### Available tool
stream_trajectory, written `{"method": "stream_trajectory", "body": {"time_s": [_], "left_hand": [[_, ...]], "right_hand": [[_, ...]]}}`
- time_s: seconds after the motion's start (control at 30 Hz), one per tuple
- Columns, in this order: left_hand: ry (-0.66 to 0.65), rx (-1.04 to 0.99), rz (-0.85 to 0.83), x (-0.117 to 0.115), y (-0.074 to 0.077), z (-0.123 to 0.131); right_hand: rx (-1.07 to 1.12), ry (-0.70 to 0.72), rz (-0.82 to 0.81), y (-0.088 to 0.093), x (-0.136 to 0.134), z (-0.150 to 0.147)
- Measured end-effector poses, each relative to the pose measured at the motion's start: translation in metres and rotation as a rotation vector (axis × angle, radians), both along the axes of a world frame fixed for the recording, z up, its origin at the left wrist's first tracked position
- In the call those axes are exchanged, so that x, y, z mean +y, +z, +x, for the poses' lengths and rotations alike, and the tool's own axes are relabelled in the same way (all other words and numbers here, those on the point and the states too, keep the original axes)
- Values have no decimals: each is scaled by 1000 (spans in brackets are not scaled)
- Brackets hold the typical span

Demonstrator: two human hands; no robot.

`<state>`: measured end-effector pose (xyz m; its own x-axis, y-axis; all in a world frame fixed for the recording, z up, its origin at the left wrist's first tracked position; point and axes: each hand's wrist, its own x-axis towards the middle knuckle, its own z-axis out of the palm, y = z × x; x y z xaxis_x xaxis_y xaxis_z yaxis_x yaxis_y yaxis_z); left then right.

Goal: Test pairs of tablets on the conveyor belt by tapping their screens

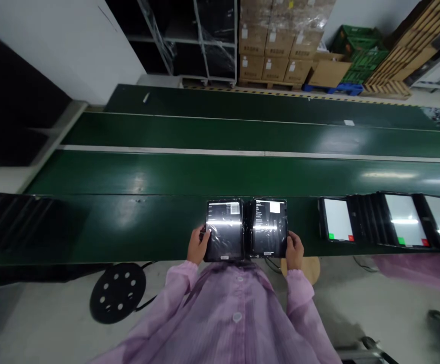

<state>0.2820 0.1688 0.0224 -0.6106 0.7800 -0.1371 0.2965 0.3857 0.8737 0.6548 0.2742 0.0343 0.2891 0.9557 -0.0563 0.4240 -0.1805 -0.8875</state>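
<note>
Two black tablets lie side by side at the near edge of the green workbench (129, 227). My left hand (198, 246) grips the left edge of the left tablet (224, 230), fingers curled around it. My right hand (294, 249) holds the right edge of the right tablet (269, 227) the same way. Both screens are dark with text and a small label at the top right corner. Pink sleeves cover my arms.
A row of lit tablets (405, 220) with white screens stands to the right on the bench. Another person's pink sleeve (421, 270) shows at the right. A black round stool (117, 292) stands below left. Green conveyor belts (243, 174) run beyond; cardboard boxes (276, 45) are stacked behind.
</note>
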Motion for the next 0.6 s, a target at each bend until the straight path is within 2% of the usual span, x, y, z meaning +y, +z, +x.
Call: {"method": "stream_trajectory", "body": {"time_s": [0.1, 0.2, 0.27, 0.4, 0.5, 0.6], "left_hand": [[5, -22, -7, 5, -5, -6], [2, -35, 5, 12, -2, -9], [-32, 19, 37, 17, 5, -9], [-195, 204, 52, 30, 25, -8], [-269, 308, -28, 40, 34, -9], [-292, 373, -124, 47, 36, -9]], "right_hand": [[-1, 1, -30, 0, 0, -2], [5, 36, -77, 3, 0, -6], [2, 58, -93, 5, -1, -8], [-24, 68, -92, 3, 0, -10], [-148, 99, 17, -2, 5, -11], [-342, 157, 258, -2, 12, -19]]}}
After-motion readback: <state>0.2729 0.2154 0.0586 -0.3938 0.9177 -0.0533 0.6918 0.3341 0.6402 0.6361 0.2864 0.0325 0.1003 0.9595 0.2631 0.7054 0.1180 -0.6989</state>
